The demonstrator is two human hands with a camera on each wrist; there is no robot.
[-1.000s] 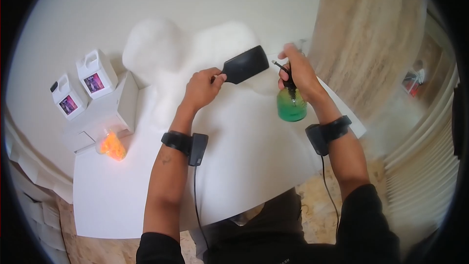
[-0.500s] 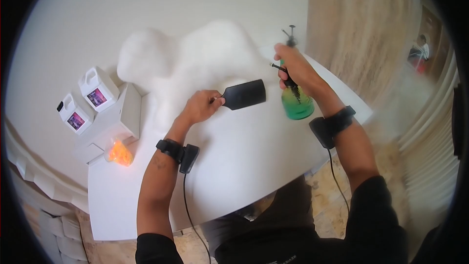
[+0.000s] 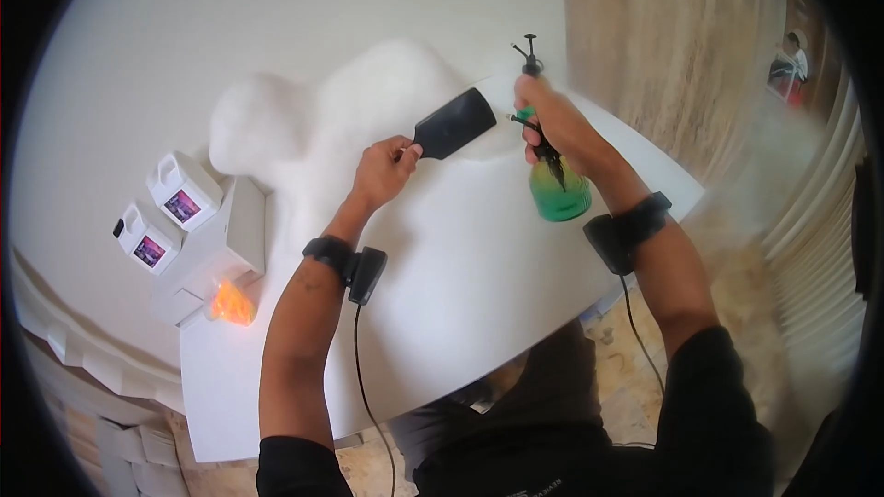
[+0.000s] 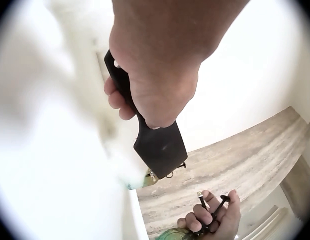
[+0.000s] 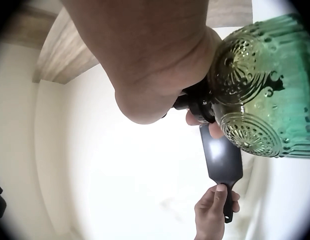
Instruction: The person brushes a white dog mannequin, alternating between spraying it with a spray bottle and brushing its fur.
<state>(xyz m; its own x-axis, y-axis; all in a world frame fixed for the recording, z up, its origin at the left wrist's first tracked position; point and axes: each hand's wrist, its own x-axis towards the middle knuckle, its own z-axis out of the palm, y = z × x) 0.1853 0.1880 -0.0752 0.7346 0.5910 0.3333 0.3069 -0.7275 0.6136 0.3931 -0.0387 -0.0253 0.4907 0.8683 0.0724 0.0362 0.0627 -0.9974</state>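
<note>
My left hand grips a black paddle brush by its handle, the smooth back facing up and the head slanting up to the right. In the right wrist view, the fingers and thumb close round the brush's handle. My right hand holds a green glass spray bottle by its black pump neck, just right of the brush head. Raised round patterns cover the bottle's glass in the right wrist view. Beyond the brush spreads a large, fluffy white form with a rounded lump at its left.
A second spray bottle with a black pump stands behind my right hand. Two white jugs sit on a white box at the left, near a glowing orange object. The white table has a curved front edge.
The brush dipped toward the table, then rose and tilted up again. My right hand keeps hold of the spray bottle throughout. The head view has shifted, showing the second bottle's pump more clearly.
</note>
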